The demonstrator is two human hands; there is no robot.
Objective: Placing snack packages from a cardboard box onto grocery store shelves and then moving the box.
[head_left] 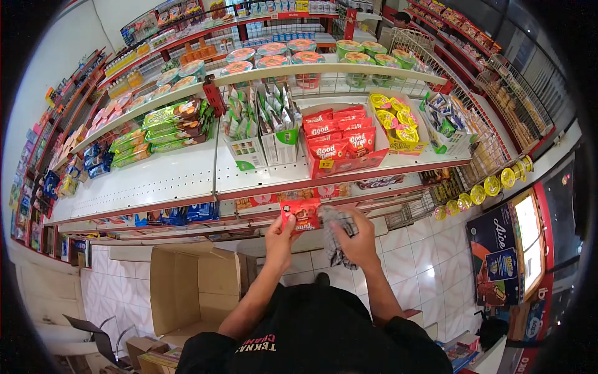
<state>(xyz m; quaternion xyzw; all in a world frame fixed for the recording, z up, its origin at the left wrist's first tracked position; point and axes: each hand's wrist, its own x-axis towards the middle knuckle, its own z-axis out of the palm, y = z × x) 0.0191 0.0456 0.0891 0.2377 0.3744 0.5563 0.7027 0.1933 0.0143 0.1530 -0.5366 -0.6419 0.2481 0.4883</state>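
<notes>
My left hand (pixel 281 238) grips a red Good Time cookie packet (pixel 303 216) by its left side, in front of the shelf edge. Bunched in my right hand (pixel 356 236) is a grey checked cloth (pixel 340 252), close to the packet's right end. Just beyond my hands, a red display box (pixel 348 164) of similar red packets stands on the white shelf (pixel 177 180). To its right is a yellow box (pixel 407 147) of small round cups. Left of it stand white-and-green boxes (pixel 281 148) of upright sachets.
An open cardboard box (pixel 175 290) stands on the tiled floor at my left. Stacked green biscuit packs (pixel 175 124) lie on the shelf's left part. Noodle cups (pixel 308 58) line the upper shelf. A freezer (pixel 530 243) is at the right. Another person (pixel 401 19) is far back.
</notes>
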